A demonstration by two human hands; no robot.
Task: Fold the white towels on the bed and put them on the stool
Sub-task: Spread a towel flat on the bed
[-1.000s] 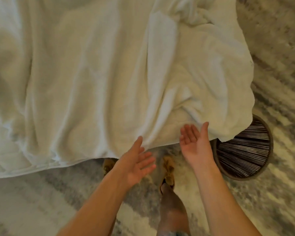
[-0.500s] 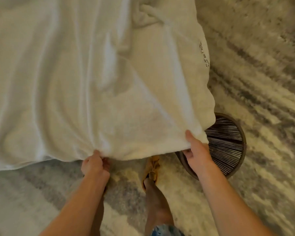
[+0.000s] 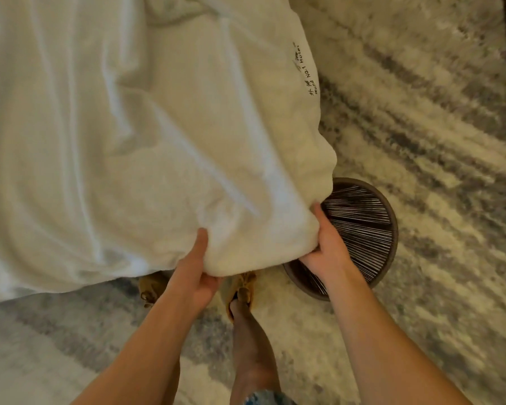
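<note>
Hands: 2, left hand (image 3: 192,276) & right hand (image 3: 327,247). Bare forearms: 2. Towel (image 3: 216,141): 1 thick white one, w/ 1 patch of black print (image 3: 307,71) near its edge. Thinner white cloth (image 3: 41,141) to the left: 1 pc, can't tell if sheet or 2nd towel. Stool (image 3: 362,229): 1, round. Shoes: 2, tan, left shoe (image 3: 151,287) & right shoe (image 3: 241,285). Legs in view: 1 leg (image 3: 251,346). Rug (image 3: 421,141): 1, grey & cream.
</note>
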